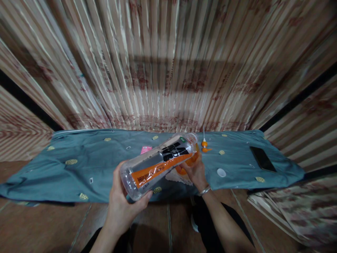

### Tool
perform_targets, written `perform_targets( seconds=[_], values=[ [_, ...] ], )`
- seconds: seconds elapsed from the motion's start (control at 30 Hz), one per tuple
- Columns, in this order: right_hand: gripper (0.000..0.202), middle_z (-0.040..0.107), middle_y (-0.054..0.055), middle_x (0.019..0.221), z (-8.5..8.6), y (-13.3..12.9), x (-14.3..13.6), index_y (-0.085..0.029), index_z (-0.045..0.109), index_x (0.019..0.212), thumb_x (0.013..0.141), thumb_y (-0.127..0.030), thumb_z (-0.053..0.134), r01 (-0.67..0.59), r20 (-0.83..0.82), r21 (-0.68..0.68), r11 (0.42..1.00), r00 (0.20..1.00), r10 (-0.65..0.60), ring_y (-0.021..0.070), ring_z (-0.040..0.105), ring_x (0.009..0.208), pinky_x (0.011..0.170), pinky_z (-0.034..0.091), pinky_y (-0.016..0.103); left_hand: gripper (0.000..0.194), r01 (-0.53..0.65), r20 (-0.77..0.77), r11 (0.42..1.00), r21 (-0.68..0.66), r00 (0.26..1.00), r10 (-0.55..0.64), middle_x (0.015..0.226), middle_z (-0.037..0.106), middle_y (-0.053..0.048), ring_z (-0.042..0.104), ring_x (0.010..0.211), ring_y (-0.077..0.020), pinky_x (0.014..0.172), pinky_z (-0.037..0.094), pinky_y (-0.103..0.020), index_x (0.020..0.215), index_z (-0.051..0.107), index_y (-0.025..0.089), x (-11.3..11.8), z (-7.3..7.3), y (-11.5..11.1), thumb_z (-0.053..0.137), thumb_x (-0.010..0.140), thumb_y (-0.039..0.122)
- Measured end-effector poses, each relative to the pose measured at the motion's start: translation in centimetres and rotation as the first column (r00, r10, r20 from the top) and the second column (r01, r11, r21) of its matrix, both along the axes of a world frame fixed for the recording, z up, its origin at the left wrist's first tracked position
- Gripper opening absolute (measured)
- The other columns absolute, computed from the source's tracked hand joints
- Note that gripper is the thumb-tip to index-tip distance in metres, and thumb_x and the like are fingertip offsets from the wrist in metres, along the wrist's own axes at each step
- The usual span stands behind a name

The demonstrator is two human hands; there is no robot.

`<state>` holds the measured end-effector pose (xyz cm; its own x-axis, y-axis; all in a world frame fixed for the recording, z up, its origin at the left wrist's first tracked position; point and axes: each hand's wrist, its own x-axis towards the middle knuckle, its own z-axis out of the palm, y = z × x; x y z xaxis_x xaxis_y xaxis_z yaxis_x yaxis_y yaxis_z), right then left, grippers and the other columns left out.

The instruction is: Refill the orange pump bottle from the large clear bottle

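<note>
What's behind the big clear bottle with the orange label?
Past the bottle show part of a pink card, some of an orange container in the right hand, and teal cloth. Their covered parts can't be seen.

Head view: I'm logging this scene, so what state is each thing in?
Clear bottle: tilted, base in left hand
Orange container: in right hand, partly hidden
Orange pump head: detached, lying down
Smartphone: lying flat, dark
White disc: lying flat
Pink packet: lying flat
Blue-green cloth: spread out, wrinkled
</note>
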<state>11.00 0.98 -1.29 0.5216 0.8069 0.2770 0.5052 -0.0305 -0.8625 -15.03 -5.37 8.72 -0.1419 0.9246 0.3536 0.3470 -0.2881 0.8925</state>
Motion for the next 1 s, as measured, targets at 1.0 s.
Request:
perform_targets(
  seconds=[1.0],
  values=[
    [0.065,0.080,0.012,0.100,0.2,0.1,0.0,-0.024,0.053,0.112,0.068,-0.064,0.078,-0.002,-0.010,0.019,1.000,1.000,0.002,0.0380,0.080,0.090,0.077,0.064,0.051,0.084,0.111,-0.117,0.994,-0.005,0.987,-0.111,0.129,0.069,-0.012,0.075,0.118,-0.0328,0.100,0.064,-0.047,0.142,0.047,0.021,-2.1,-1.0,1.3,0.088,0.072,0.044]
  ],
)
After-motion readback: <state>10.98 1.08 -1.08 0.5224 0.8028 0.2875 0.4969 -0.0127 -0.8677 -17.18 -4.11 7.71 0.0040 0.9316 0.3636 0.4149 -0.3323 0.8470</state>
